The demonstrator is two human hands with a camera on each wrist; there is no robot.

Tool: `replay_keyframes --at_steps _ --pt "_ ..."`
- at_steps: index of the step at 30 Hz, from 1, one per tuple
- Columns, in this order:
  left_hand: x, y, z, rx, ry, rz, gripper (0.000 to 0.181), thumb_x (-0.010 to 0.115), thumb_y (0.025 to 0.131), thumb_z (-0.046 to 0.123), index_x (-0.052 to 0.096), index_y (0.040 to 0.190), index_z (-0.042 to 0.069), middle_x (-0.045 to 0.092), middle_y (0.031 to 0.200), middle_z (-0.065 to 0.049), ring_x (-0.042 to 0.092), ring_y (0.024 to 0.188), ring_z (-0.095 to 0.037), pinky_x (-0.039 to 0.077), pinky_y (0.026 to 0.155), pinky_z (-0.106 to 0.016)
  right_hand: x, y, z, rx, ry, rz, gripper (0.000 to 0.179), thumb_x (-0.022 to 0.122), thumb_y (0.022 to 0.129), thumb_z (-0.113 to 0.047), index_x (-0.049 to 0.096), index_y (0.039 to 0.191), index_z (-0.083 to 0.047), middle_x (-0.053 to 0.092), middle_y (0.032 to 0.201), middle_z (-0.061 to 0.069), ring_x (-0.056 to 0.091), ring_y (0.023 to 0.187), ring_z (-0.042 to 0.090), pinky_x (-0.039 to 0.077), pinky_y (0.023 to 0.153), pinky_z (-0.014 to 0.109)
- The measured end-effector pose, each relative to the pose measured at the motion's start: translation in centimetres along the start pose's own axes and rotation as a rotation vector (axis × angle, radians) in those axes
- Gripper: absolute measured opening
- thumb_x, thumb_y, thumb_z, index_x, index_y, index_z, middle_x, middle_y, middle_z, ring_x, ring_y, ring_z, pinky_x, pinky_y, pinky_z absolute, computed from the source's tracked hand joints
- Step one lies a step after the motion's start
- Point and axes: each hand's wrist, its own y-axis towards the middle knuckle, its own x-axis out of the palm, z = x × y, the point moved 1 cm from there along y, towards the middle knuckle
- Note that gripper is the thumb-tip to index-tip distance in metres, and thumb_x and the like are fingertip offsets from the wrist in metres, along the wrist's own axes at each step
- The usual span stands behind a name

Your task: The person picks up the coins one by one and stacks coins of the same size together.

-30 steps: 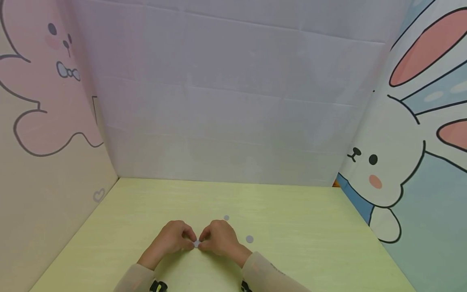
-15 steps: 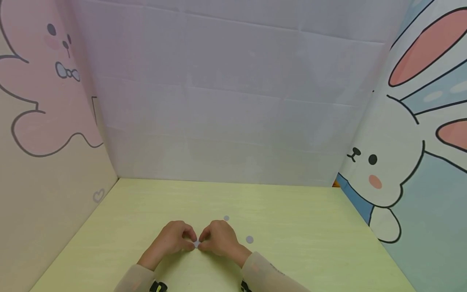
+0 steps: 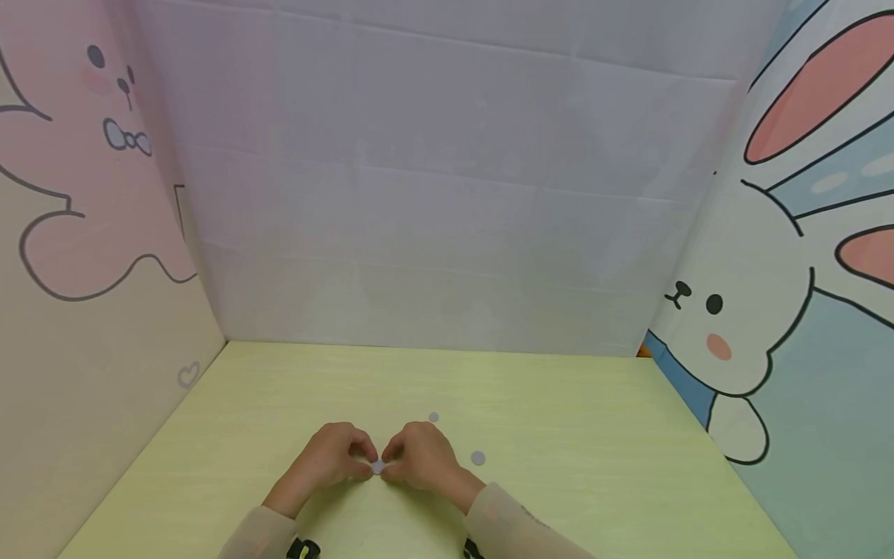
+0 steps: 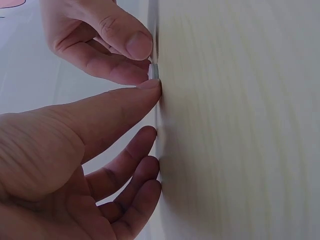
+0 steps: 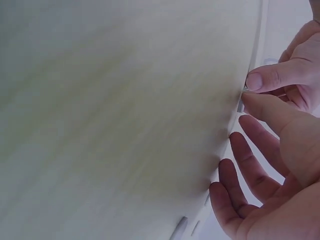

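Change against one second back: very little. The left hand (image 3: 338, 453) sits as it did; the right hand (image 3: 421, 456) looks to have drifted a trace to its own right, so slight that I note it with caution. My reading: both hands are working one piece in place by small adjustments, not carrying it anywhere.

Grip: each hand pinches the small, flat, pale grey round disc (image 3: 377, 468) with thumb and forefinger, one hand at either side. The hands are near each other, with the disc bridging the gap. The remaining fingers of both hands are bent, tips down by the yellow-green wood-grained tabletop (image 3: 559, 435).

Disc: lies level between the fingertips, low over the table; cannot tell whether it rests on it. Fingertips cover its sides, leaving the middle in sight from above. Edge-on from the left wrist it is a thin, whitish-grey band. Surface looks plain; material uncertain.

Nearby, untouched: a larger-looking flat grey round piece (image 3: 478, 458) to the right of the right hand, and a smaller-looking grey round piece (image 3: 434, 417) just beyond its knuckles.
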Motion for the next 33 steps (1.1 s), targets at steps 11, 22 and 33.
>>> replay_keyframes --at_steps 11,22,33 --pt "-0.1 -0.2 0.3 0.007 -0.025 -0.015 0.017 0.094 0.077 0.010 0.078 0.081 0.017 0.070 0.084 0.005 0.054 0.077 -0.015 0.046 0.071 -0.034 -2.9 -0.9 1.5 0.027 0.081 -0.005 0.014 0.089 0.086 -0.021 0.086 0.100 -0.018 0.073 0.096 -0.008 0.064 0.094 0.014 0.053 0.082 0.029" --pt "-0.1 -0.3 0.1 -0.001 -0.019 -0.005 0.019 0.094 0.076 0.008 0.078 0.080 0.018 0.070 0.084 0.006 0.054 0.078 -0.015 0.045 0.072 -0.034 -4.7 -1.6 3.6 0.009 0.097 0.055 0.018 0.087 0.089 -0.018 0.083 0.105 -0.012 0.074 0.103 0.002 0.067 0.100 0.025 0.054 0.081 0.033" --pt "-0.1 -0.3 0.2 -0.009 -0.025 -0.001 0.020 0.094 0.075 0.007 0.078 0.080 0.018 0.069 0.083 0.006 0.052 0.078 -0.015 0.045 0.073 -0.034 -4.8 -1.8 4.8 0.082 0.105 0.078 0.023 0.086 0.089 -0.020 0.082 0.111 -0.012 0.073 0.107 0.003 0.066 0.102 0.028 0.054 0.079 0.036"
